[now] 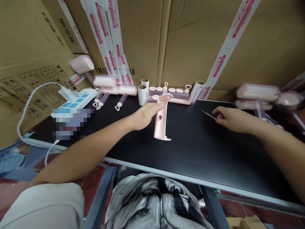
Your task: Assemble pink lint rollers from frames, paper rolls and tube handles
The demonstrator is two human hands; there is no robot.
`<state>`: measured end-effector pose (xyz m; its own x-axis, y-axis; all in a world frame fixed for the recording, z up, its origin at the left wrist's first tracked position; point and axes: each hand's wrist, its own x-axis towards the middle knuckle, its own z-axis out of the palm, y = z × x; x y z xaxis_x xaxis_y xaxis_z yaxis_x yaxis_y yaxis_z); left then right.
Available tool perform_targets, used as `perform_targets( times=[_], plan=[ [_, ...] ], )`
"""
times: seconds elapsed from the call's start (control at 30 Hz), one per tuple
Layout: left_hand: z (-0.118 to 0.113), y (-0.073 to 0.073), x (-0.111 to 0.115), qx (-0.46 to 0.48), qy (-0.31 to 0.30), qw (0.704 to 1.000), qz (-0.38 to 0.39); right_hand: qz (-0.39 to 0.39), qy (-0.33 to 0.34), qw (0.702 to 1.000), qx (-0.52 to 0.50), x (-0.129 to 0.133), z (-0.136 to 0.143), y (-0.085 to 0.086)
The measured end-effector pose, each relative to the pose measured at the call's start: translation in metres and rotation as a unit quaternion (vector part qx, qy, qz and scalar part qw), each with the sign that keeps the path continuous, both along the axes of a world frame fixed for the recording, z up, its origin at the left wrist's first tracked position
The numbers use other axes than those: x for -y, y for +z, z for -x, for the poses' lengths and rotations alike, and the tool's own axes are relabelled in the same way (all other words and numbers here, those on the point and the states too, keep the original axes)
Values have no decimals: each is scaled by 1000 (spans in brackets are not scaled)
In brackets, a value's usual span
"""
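My left hand point(146, 116) grips a pale pink plastic half-shell point(162, 122) by its upper end, above the black table point(186, 152). Its hollow side faces me, with a small dark hole in the middle and a hooked lip at the bottom. To the right, my right hand point(226, 118) is closed on a thin pointed metal tool point(207, 114), its tip pointing left. Whether that is a blade or tweezers I cannot tell. Behind the half-shell sit pink pieces with heart-shaped loops point(188, 87) and two white cardboard tubes point(142, 95).
Pink rollers with clear purplish handles point(105, 81) lie at the back left, and more pink rollers point(258, 92) are piled at the right. A white power strip point(88, 94) with a plugged cable stands left. Large cardboard boxes point(197, 41) wall the back edge.
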<state>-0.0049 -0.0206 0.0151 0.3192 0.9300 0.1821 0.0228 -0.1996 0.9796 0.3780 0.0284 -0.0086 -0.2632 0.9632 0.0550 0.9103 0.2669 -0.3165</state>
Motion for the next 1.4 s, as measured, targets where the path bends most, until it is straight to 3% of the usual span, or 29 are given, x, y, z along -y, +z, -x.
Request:
perform_targets(
  times=[0.1, 0.23, 0.4, 0.47, 0.53, 0.67, 0.73, 0.8, 0.9, 1.13, 1.27, 1.4],
  plan=[
    [1, -1, 2, -104, -81, 989, -60, 69, 50, 989, -124, 26, 25, 12],
    [-2, -11, 6, -164, -69, 977, -114, 58, 177, 954, -234, 69, 67, 24],
    [-9, -18, 11, -162, -59, 975, -143, 58, 256, 933, -247, 98, 96, 19],
    [-14, -18, 13, -149, -43, 979, -129, 66, 233, 926, -291, 101, 105, 10],
    [-19, -19, 14, -136, -15, 984, -114, 89, 178, 901, -386, 101, 117, 1],
    [-32, -24, 16, -104, 17, 987, -117, 202, 125, 796, -556, 99, 143, -8],
    [-34, -24, 18, -95, -29, 987, -126, 276, 122, 754, -583, 100, 149, -6],
    [-32, -21, 19, -103, -113, 980, -128, 327, 130, 722, -596, 101, 148, -1],
    [-24, -13, 19, -141, -202, 956, -160, 348, 155, 687, -619, 103, 141, 4],
    [-19, -9, 17, -212, -225, 916, -257, 381, 207, 643, -632, 103, 139, -6],
    [-21, -19, 19, -227, -175, 910, -300, 387, 234, 625, -636, 102, 140, -11],
    [-23, -29, 17, -205, -139, 900, -358, 376, 233, 633, -635, 99, 141, -17]
  ],
)
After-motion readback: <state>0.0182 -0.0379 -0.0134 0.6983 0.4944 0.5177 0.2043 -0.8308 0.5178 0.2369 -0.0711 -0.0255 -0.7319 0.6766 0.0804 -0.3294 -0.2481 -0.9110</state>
